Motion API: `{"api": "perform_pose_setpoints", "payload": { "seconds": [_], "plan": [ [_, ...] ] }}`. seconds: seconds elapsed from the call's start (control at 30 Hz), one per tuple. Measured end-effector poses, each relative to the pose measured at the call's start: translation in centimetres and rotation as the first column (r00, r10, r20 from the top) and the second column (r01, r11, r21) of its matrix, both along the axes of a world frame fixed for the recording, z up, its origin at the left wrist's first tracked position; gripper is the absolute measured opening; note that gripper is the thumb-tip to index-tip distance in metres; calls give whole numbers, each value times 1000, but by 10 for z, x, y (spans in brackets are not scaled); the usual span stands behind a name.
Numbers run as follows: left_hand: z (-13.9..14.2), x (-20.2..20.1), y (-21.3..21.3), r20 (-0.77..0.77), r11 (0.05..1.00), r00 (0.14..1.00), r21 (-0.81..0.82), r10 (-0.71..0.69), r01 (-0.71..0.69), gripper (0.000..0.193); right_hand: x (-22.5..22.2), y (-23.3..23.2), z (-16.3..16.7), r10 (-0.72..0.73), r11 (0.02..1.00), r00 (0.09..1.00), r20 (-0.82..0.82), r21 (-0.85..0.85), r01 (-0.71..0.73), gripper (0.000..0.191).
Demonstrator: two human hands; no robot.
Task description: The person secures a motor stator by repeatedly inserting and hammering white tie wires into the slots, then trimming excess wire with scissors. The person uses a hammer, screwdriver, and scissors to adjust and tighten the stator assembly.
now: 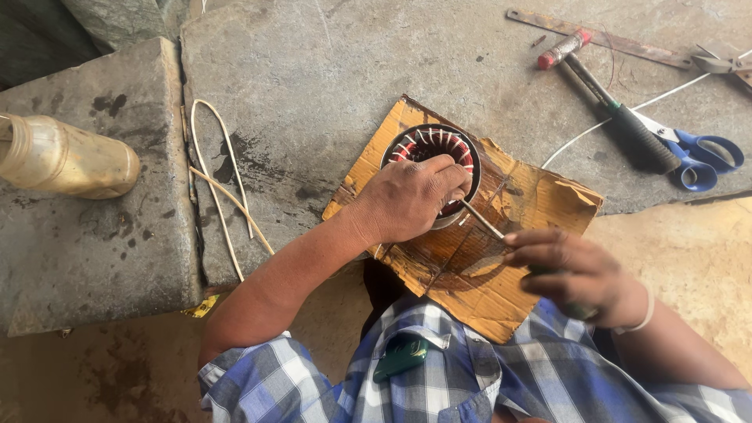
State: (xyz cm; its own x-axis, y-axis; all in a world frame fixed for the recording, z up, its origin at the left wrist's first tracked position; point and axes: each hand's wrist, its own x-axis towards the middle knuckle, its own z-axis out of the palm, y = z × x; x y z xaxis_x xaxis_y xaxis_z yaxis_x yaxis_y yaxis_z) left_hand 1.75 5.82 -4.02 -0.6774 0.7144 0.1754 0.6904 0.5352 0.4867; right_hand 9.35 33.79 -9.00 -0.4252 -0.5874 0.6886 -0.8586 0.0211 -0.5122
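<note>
On torn brown cardboard sheet [501, 274], laid over grey stone surface [313, 70], we see round metal motor stator with red-and-white windings [433, 149]; cardboard likely cushions it, catches drips. Left hand [407, 200] clamped over stator rim, fingers curled, we judge to steady it. Right hand [568, 270] closed around thin metal rod tool [482, 219], tip angled into stator bore. Blue-handled scissors [701, 157], red-tipped hammer [603, 98], yellowish plastic bottle [66, 157], looped white sleeving [215, 180] lie well apart.

Left hand [407, 200] steadies stator [432, 168]; right hand [576, 270] grips screwdriver [482, 219]
</note>
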Motion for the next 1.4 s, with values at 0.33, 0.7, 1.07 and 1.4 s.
{"api": "perform_pose_setpoints", "payload": {
  "seconds": [0.33,0.7,1.07,1.4],
  "plan": [
    [6,9,-1,-25,999,999,26,21,-20,14,27,-49,9,-95,956,929,-357,227,185,24],
    [8,14,-4,59,995,996,70,67,-71,19,17,-73,-5,-10,939,931,-364,316,133,41],
    [1,11,-1,-60,995,995,79,74,-69,14,27,-53,1,41,976,965,-261,218,17,36],
    [-2,13,5,-119,999,993,-28,23,-27,17,19,-44,-5,31,980,978,-208,198,11,36]
  ]
}}
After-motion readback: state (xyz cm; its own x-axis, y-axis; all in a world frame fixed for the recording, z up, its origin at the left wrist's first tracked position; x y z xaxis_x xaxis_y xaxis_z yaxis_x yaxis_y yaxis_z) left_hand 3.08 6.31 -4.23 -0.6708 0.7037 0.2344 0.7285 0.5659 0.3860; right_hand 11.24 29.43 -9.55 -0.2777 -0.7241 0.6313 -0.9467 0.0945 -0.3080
